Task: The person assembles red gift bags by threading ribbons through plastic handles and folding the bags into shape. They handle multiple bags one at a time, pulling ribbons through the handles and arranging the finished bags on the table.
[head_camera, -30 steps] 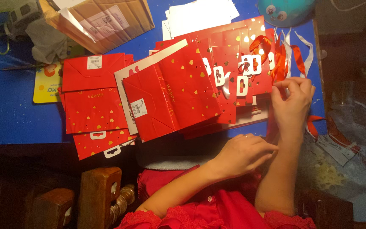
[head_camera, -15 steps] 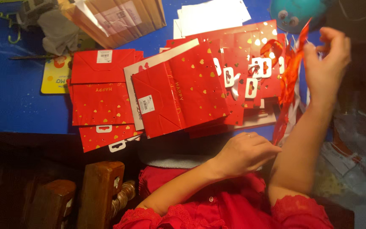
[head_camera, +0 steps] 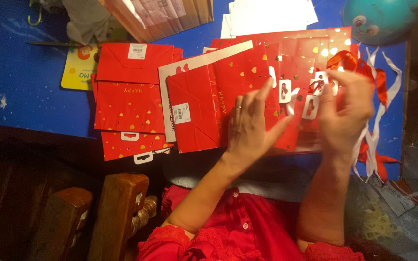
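red gift bags [head_camera: 247, 92], flattened and speckled with gold hearts, lie fanned in a stack on the blue table [head_camera: 30, 101], right under both hands in the head view. left hand [head_camera: 250, 128] hovers over the near edge of the stack, fingers spread and open, gripping nothing; whether the palm touches the paper cannot be told. right hand [head_camera: 347, 113] is just beside it, fingers curled up near the white die-cut handle tabs [head_camera: 310, 106] and a loop of red ribbon [head_camera: 349, 63]; blur hides whether it pinches the ribbon. beyond the right hand, white ribbons [head_camera: 378, 111] trail down the table's edge and a teal toy [head_camera: 376, 19] sits at the far corner. well off from the left hand lies a second pile of red bags [head_camera: 129, 104], with a yellow card [head_camera: 76, 72] past it and a brown paper bag [head_camera: 158, 17] further away.
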